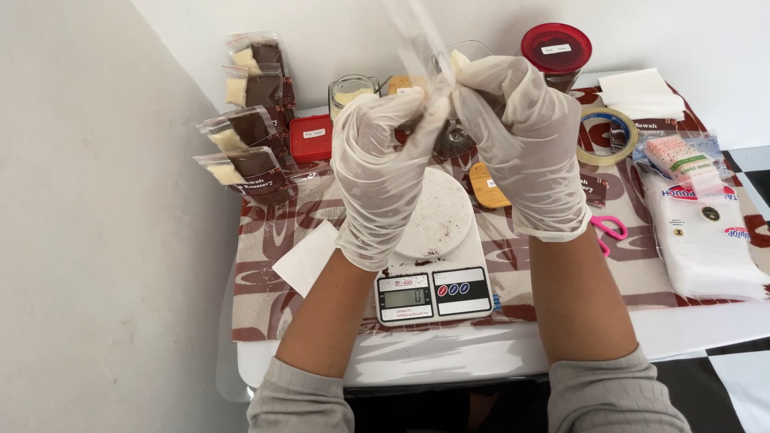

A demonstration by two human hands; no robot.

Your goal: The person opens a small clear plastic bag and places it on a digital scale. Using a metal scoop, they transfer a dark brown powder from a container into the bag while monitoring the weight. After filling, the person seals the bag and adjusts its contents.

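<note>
Your gloved left hand (pixel 383 172) and gloved right hand (pixel 525 144) pinch the clear plastic pouch (pixel 421 40) in closed fingers above the white digital kitchen scale (pixel 437 265) mid-tabletop; grip its mouth evenly.

I see thin, milky-white latex-like gloves, slightly wrinkled and matt, on my left hand (pixel 383 172) and right hand (pixel 525 148). Between them at the top centre is a clear, glossy plastic pouch (pixel 421 40). Below sits a white plastic kitchen scale (pixel 437 269) with a smooth round platform, dusted with brown crumbs. The brown-and-cream patterned tablecloth (pixel 265 269) looks woven and matt. At upper left, shiny transparent sachets of brown and cream powder (pixel 245 148) catch light. At right lies a glossy roll of clear tape (pixel 608 136), and a red-lidded glass jar (pixel 557 50).
</note>
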